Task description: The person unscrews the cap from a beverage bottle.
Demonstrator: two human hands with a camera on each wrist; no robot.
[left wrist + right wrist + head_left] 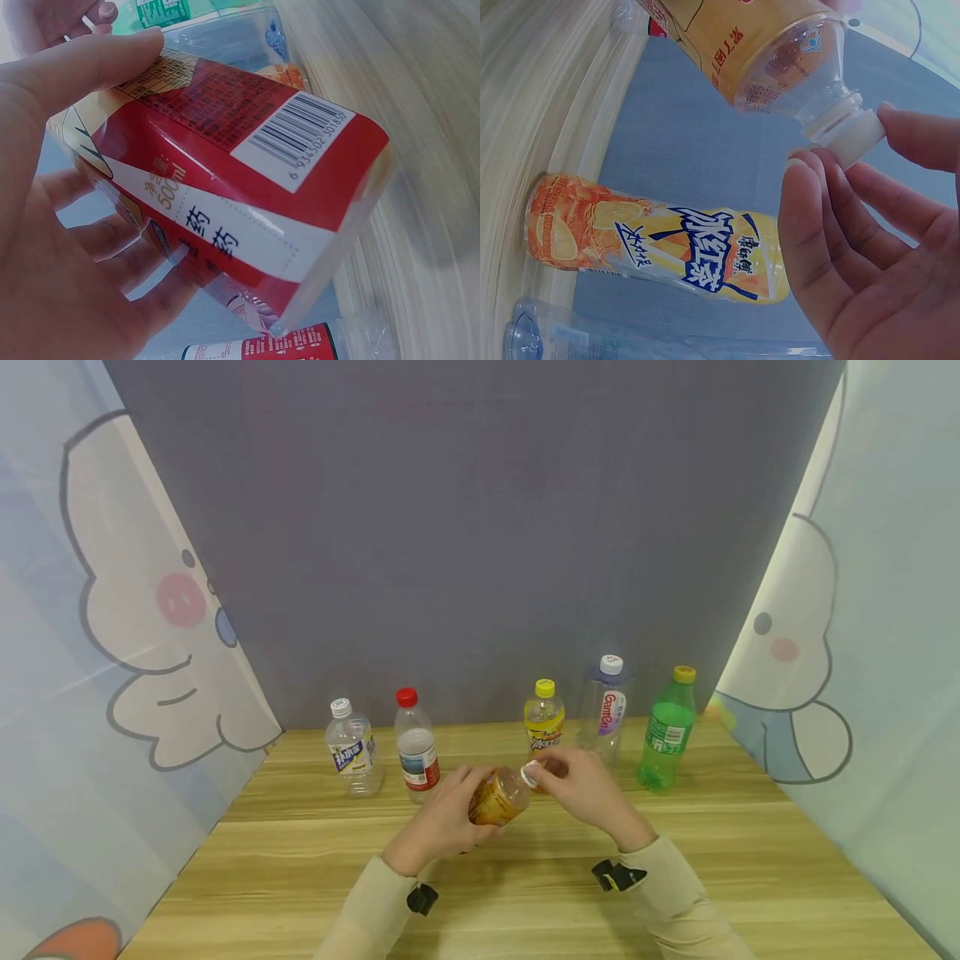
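My left hand (448, 817) grips a clear plastic bottle (497, 798) with an orange-yellow and red label, thumb on one side and fingers round the other. The bottle is tilted, its neck toward the right. With thumb and fingertips, my right hand (588, 789) pinches the white bottle cap (853, 140) at the mouth of that bottle. In the left wrist view the red label side (247, 172) shows a barcode and the bottle's base. Just behind the hands stands an iced tea bottle (543, 722) with a yellow cap, its lower part partly covered by the right hand.
Along the back of the wooden table (300, 860) stand a white-capped clear bottle (352, 756), a red-capped bottle (417, 756), a tall clear bottle (602, 714) with a white cap, and a green bottle (666, 735). A grey panel (480, 543) rises behind them; printed curtains (900, 635) flank the table.
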